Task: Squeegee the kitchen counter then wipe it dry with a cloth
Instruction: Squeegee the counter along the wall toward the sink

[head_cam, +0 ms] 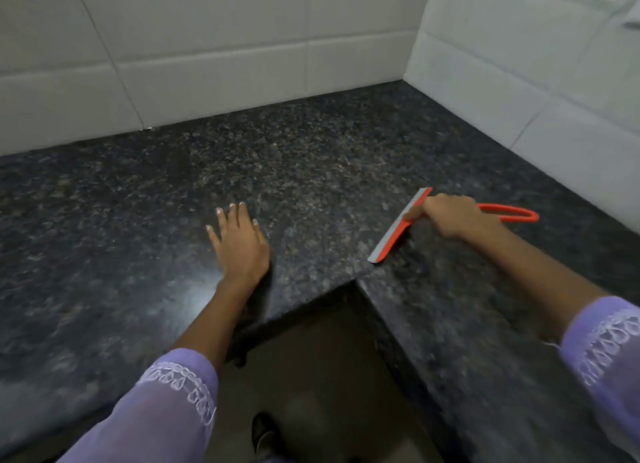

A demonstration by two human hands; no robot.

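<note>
1. The squeegee (401, 225) is orange-red with a straight grey rubber blade along its front edge. Its handle is a thin orange loop, and this loop comes out behind the hand, toward the right.
2. The squeegee lies on the right part of the counter (311, 172), near the inner corner of the counter's front edge. The near end of the blade is just beside that corner, and the blade runs diagonally away from it, toward the back wall.
3. The counter is dark speckled stone in an L shape, and it shines on the left side.
4. The right hand (453, 217) grips the squeegee where the handle meets the blade. The fingers are curled around it and the knuckles are on top.
5. The right forearm reaches in from the lower right, over the counter, with a lilac sleeve (609, 355) that has white embroidery.
6. The left hand (240, 244) rests flat on the counter, palm down. Its fingers are straight and a little apart, pointing toward the tiled wall (207, 47).
7. The left hand holds nothing and is well apart from the squeegee.
</note>
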